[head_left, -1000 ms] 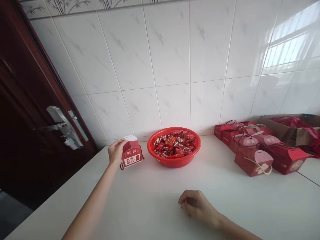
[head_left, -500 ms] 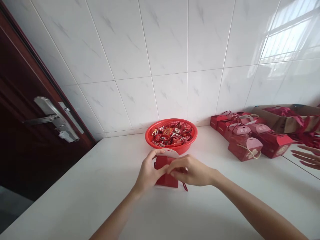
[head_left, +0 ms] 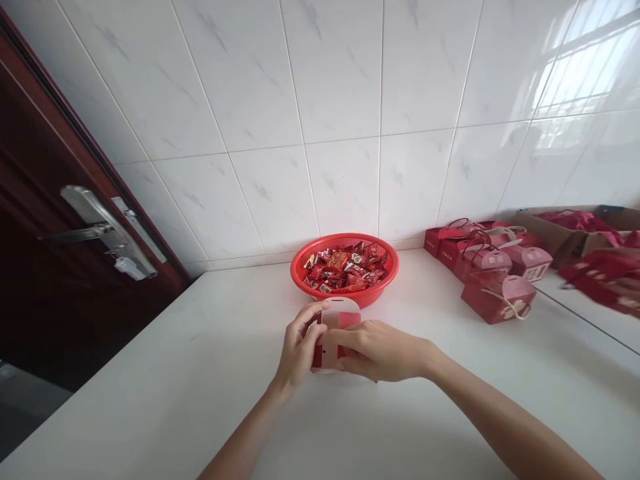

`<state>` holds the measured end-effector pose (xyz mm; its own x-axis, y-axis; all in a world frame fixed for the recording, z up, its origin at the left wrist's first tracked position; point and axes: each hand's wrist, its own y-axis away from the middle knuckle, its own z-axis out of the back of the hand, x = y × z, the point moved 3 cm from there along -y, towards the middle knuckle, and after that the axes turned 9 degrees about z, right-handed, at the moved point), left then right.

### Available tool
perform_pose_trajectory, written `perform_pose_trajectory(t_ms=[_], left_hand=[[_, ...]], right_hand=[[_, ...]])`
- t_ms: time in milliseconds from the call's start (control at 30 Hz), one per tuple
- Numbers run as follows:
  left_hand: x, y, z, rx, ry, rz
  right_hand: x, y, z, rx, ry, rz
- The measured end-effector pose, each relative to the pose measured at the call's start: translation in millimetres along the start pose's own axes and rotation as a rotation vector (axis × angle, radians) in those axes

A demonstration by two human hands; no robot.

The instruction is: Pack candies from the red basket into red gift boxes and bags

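Note:
A small red gift box point(head_left: 330, 360) stands on the table in front of me, its pale inner side and rounded rear flap showing. My left hand point(head_left: 297, 343) grips its left edge, fingers behind the wall and thumb at the front. My right hand point(head_left: 387, 350) holds the right side with bent fingers at the box's mouth; some fingertips are hidden. Just behind the box sits a red plastic basket point(head_left: 385, 293) filled with red-wrapped sweets point(head_left: 345, 265).
Several red gift boxes point(head_left: 495, 293) with cord handles stand to the right. Beyond them is a cardboard carton point(head_left: 560, 240) with red items. A co-worker's blurred hand holds a red box point(head_left: 600, 280) at the right edge. A door handle point(head_left: 95, 230) is at left.
The box's red side panels have parted, baring its pale inside. My right hand has shifted slightly along the mouth. At right, the co-worker has lifted a red box from the group.

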<state>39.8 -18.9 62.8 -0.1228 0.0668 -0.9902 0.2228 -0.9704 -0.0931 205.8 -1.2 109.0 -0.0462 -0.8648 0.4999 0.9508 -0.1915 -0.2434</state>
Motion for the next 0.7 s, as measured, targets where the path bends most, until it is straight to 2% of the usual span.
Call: perform_pose_trajectory(t_ms=[267, 367, 567, 700], left_hand=[[2.3, 2.2, 7.3, 0.004, -0.016, -0.009], [3.8, 1.7, 8.9, -0.010, 0.017, 0.005], [3.8, 3.8, 8.0, 0.012, 0.020, 0.066], [5.2, 4.0, 9.0, 0.021, 0.014, 0.077]], right_hand=[[-3.3, -3.3, -3.8, -0.043, -0.077, 0.044], [-7.9, -2.7, -3.7, -0.070, -0.081, 0.013], [-13.1, -2.9, -7.1, -0.011, 0.082, -0.032], [-14.6, -2.5, -1.9, -0.034, 0.168, -0.153]])
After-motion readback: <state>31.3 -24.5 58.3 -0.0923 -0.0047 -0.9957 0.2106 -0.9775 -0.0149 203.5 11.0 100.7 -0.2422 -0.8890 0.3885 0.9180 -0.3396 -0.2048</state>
